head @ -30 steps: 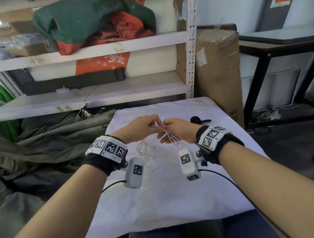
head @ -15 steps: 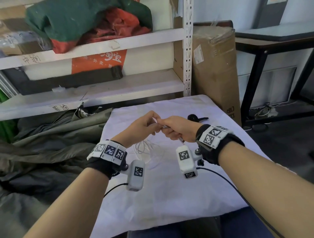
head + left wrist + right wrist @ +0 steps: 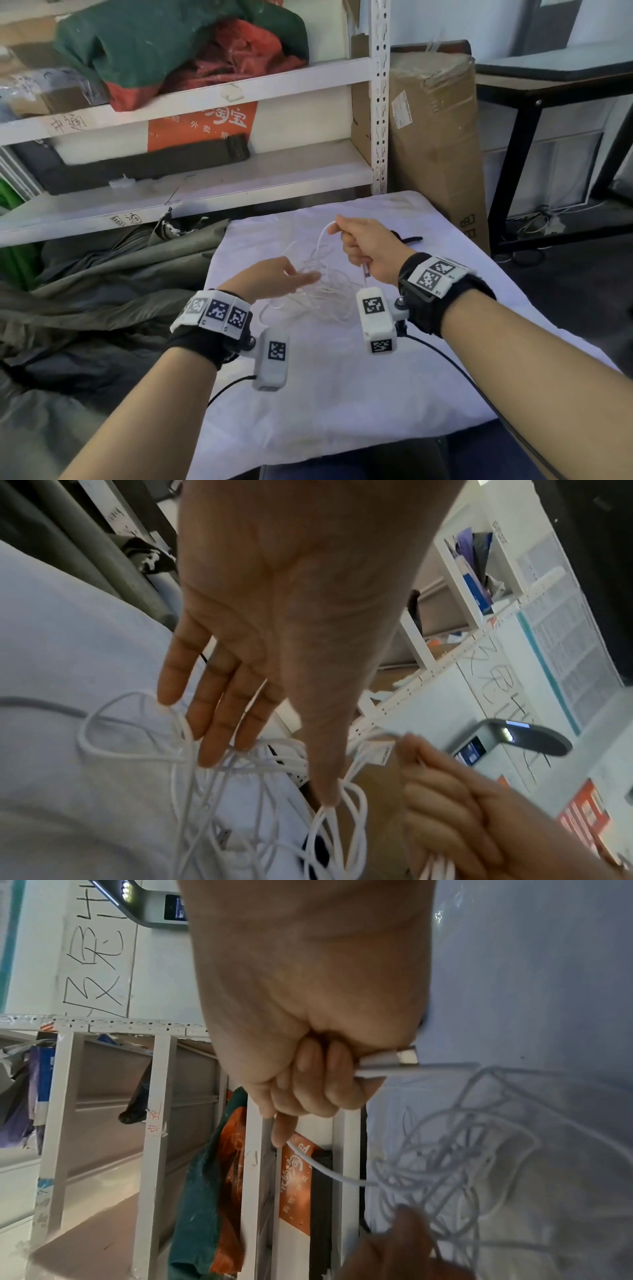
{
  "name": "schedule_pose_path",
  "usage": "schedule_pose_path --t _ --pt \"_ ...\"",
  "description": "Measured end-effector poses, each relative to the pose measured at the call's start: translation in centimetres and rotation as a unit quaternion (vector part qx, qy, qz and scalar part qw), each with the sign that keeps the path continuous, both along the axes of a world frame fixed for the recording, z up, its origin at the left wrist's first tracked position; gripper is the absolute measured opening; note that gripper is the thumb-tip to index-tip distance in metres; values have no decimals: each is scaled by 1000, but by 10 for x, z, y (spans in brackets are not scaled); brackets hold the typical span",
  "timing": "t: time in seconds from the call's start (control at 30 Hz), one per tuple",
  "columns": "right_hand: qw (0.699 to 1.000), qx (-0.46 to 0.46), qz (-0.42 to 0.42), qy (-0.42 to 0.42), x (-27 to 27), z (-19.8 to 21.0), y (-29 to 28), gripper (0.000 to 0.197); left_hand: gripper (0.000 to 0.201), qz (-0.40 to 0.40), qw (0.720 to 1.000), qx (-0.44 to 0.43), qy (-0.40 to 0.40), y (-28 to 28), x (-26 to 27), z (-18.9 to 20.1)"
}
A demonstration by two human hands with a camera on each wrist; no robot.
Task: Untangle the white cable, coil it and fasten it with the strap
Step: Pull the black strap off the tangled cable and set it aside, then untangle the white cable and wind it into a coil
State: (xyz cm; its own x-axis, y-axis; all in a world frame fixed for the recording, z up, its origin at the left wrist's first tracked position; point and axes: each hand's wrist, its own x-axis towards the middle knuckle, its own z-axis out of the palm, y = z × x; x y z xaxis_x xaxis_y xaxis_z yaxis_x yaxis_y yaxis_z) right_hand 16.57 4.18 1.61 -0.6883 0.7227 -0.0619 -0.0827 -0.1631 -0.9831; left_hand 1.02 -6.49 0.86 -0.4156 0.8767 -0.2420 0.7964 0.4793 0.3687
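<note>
My left hand (image 3: 274,279), near the middle of the frame, is spread flat with straight fingers reaching into the tangle. The cable (image 3: 322,291) lies in loose loops on the white-covered table (image 3: 342,394), between my two hands. Just right of centre, my right hand (image 3: 368,250) is curled round one end of the cable, the plug (image 3: 394,1060) sticking out of my fist. Beyond it, by the table's far edge, lies the dark strap (image 3: 409,238), untouched. I judge I'm in the untangling step; next I should draw this end clear while my left hand frees the loops, gently, so no knot tightens.
</note>
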Motion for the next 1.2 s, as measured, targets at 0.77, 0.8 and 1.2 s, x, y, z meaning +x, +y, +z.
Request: schedule_pose_path --t 0.77,0.8,1.2 --pt "999 13 -27 35 12 6 13 33 30 -4 948 185 258 12 -18 18" --pt "999 26 -8 26 11 7 12 33 32 -34 943 225 243 17 -15 22" --pt "997 24 -64 35 29 3 24 33 27 -158 976 -18 150 49 -11 23"
